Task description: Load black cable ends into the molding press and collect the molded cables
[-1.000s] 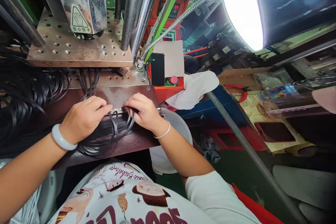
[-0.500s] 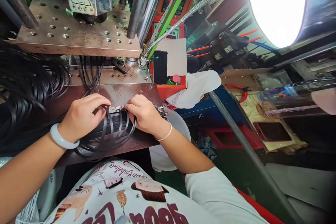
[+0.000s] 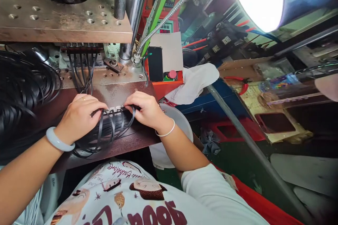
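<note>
My left hand (image 3: 82, 114) pinches at the left end of a small silvery metal strip (image 3: 115, 108), its fingertips closed on or beside a black cable there. My right hand (image 3: 144, 110) is at the strip's other end, thumb and forefinger closed on a black cable. Several thin black cables (image 3: 113, 126) hang from the strip in loops toward my body. Just what lies between the left fingertips is hidden. Beneath is the brown metal work surface (image 3: 132, 140). More black cables (image 3: 83, 74) run out of a metal mould (image 3: 79, 52) in the press behind.
The press's thick upper plate (image 3: 66, 35) overhangs the mould. A large black cable bundle (image 3: 23, 84) lies left. Right of the press are a phone (image 3: 155, 64), a red button (image 3: 172, 74), a white cloth (image 3: 194, 82) and a white bucket (image 3: 179, 123). A lamp (image 3: 260, 0) hangs above.
The gap below the press's upper plate looks wider, showing the mould and cables more fully. My view has shifted; both hands stay at the metal strip, the right fingers still pinching a cable.
</note>
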Action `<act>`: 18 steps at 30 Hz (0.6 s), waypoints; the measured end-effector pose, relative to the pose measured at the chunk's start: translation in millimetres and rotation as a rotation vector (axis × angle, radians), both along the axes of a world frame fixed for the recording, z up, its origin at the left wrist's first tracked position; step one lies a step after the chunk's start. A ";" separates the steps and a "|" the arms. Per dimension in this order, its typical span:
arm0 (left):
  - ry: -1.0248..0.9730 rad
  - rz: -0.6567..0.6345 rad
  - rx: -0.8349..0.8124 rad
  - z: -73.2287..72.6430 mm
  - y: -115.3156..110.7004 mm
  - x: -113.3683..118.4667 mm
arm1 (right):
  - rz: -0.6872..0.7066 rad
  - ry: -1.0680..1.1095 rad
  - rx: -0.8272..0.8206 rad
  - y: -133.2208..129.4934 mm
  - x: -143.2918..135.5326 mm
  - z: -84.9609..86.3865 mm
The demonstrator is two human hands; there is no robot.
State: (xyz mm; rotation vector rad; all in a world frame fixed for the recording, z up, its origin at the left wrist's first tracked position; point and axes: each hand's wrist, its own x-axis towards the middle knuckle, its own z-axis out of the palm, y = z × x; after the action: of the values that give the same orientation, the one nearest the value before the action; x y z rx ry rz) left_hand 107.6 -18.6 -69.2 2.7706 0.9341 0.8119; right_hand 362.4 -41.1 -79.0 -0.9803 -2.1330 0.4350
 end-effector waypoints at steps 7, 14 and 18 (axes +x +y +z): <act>0.157 -0.112 0.154 14.7 -3.5 8.7 | 0.004 -0.055 -0.028 0.2 -0.3 0.2; 0.161 -0.065 0.086 6.2 -4.1 1.0 | -0.001 -0.088 -0.016 0.0 -0.5 -2.1; 0.129 0.093 0.121 8.0 -8.2 -6.0 | -0.031 -0.176 0.005 -1.3 -1.8 -5.0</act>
State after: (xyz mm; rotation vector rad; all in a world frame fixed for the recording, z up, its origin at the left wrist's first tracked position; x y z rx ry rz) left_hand 101.5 -26.7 -61.2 2.9335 1.0773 0.7335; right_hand 360.6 -42.4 -84.0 -1.0819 -2.2711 0.3385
